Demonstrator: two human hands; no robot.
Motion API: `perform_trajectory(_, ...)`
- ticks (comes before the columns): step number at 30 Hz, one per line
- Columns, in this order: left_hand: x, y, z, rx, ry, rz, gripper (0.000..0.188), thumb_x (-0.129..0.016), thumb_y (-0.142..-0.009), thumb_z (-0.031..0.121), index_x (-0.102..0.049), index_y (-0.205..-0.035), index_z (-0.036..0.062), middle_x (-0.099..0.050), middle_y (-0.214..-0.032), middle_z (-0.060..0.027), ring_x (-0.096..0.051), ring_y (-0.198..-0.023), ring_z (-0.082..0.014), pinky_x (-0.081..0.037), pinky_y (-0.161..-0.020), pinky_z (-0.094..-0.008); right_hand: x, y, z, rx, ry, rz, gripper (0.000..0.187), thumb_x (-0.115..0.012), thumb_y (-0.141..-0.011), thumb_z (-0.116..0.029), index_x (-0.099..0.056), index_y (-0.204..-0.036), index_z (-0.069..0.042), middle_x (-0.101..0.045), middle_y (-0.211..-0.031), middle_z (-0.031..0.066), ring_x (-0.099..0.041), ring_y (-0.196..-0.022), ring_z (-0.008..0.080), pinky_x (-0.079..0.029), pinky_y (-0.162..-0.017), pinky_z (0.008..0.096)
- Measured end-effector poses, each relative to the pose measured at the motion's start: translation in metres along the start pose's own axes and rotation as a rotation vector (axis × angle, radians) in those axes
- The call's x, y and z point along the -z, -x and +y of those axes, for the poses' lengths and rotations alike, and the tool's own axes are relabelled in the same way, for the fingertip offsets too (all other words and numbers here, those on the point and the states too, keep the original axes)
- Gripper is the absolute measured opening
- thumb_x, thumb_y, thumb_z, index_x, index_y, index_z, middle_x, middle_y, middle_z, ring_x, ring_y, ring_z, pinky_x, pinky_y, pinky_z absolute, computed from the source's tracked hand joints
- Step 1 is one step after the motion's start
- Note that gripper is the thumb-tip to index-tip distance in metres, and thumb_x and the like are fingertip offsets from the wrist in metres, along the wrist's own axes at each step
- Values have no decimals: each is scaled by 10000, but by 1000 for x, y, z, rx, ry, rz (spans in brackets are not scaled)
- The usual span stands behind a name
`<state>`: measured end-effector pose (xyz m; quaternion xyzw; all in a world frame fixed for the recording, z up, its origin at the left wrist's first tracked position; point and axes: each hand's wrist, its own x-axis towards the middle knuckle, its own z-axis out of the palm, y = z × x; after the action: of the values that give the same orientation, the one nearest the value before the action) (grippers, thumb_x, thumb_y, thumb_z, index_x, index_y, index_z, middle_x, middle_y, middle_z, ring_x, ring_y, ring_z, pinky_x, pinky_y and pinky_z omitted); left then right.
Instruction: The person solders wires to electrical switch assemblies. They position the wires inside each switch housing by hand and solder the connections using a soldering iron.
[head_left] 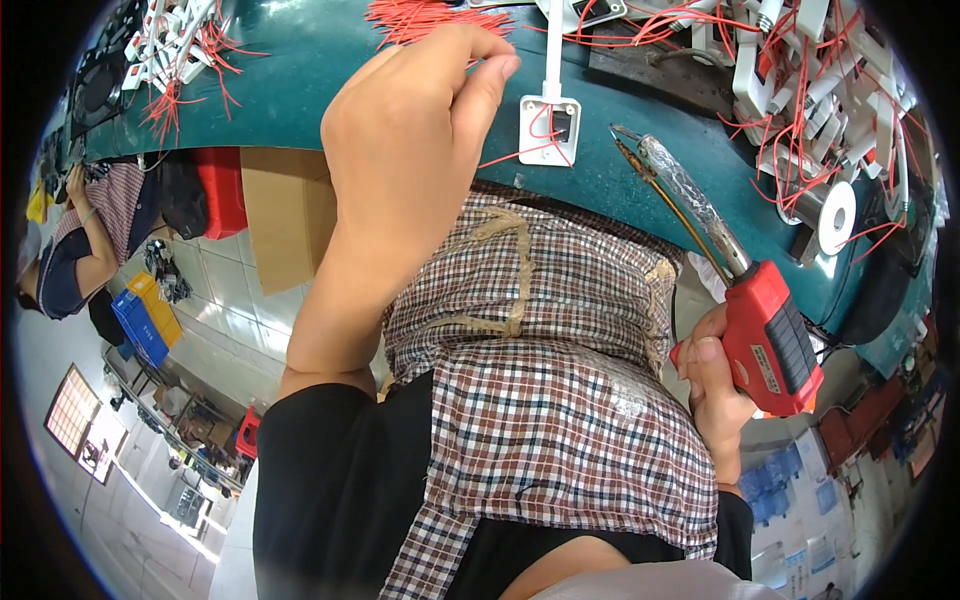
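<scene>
Here, the left hand point(420, 130) pinches a red wire point(510, 155) at a white socket point(550, 128); the right hand point(712, 385) grips a soldering gun point(770, 335). The wire looks thin and limp; best held near its end.

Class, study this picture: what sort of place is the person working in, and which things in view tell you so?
Probably a small electronics assembly workshop. The right hand grips a red soldering gun, white switch housings with red wires lie on the green bench, and another person works nearby.

Brown cardboard box point(285, 215) — under bench (left); blue crate point(145, 320) below.

Left hand point(410, 130) raised, fingers pinched; right hand point(712, 385) clenched low.
</scene>
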<state>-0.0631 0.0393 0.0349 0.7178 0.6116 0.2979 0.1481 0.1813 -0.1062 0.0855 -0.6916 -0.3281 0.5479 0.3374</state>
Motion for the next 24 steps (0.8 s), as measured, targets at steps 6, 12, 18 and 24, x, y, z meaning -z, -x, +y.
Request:
perform_trajectory(6, -14, -15, 8, 179, 265, -187, 180, -772, -812, 159, -685, -804, 2, -439, -534, 57, -368, -501, -18, -297, -453, -230, -1, 2, -1, 48, -21, 31, 165, -609, -886, -120, -513, -900, 14, -466, -680, 44, -411, -487, 100, -386, -485, 257)
perform_trajectory(12, -11, -5, 5, 281, 777, -109, 138, -736, -822, 81, -628, -815, -5, -637, -630, 6, -524, -512, 6, -366, -451, -184, 2, 9, 11, 102, -94, 70, 104, -577, -906, -56, -510, -956, 6, -475, -693, 34, -363, -455, 71, -374, -466, 250)
perform_trajectory(18, 39, -40, -32, 367, 1185, 208, 136, -614, -943, 133, -646, -1004, 15, -690, -792, -73, -441, -508, -21, -331, -437, -172, 1, 6, 16, 112, -180, 76, 105, -579, -910, -57, -512, -958, 8, -479, -670, 28, -343, -431, 62, -362, -445, 235)
perform_trajectory(24, 87, -100, -127, 391, 1467, 466, 306, -573, -958, 110, -521, -1186, -88, -627, -1178, -174, -638, -936, -151, -527, -726, -224, 2, 5, 21, 100, -178, 32, 119, -588, -915, -69, -532, -967, 22, -475, -645, 18, -337, -422, 61, -367, -428, 238)
